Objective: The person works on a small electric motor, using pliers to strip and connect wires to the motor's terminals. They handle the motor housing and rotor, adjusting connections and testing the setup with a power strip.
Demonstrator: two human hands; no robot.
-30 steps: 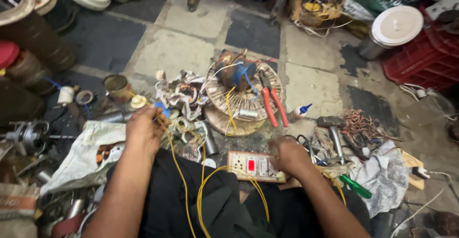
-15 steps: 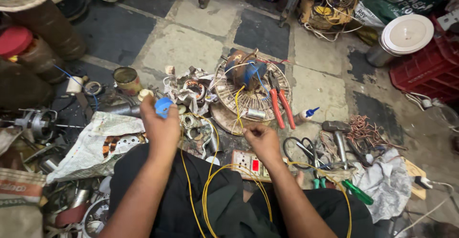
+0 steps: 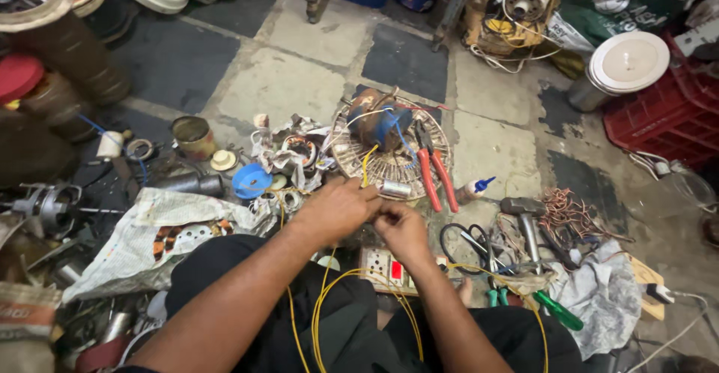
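Crowding the floor on every side of the hands is workshop clutter. The left hand (image 3: 338, 208) and right hand (image 3: 401, 227) meet just below a round winding disc (image 3: 389, 165), fingers closed together on something small between them, seemingly a thin wire end; what exactly they pinch is hidden by the fingers. A yellow wire (image 3: 329, 298) loops over the lap beneath the wrists and past a socket board (image 3: 383, 270) lying right under the right hand. On the disc sit a blue and rust motor core (image 3: 380, 118), a small metal cylinder (image 3: 395, 189) just beyond the fingertips, and red pliers (image 3: 434, 167) along its right rim. Left of the hands lie a blue cap (image 3: 250, 180), a tin can (image 3: 193, 136) and a printed sack (image 3: 161, 231), all close. To the right are a glue bottle (image 3: 475, 189), a hammer (image 3: 524, 223), a copper wire tangle (image 3: 573, 214), scissors (image 3: 464, 240) and a green screwdriver (image 3: 558, 311). Bare floor tiles (image 3: 288, 81) open only beyond the disc; a red crate (image 3: 659, 114) and white lid (image 3: 628, 60) close off the far right.
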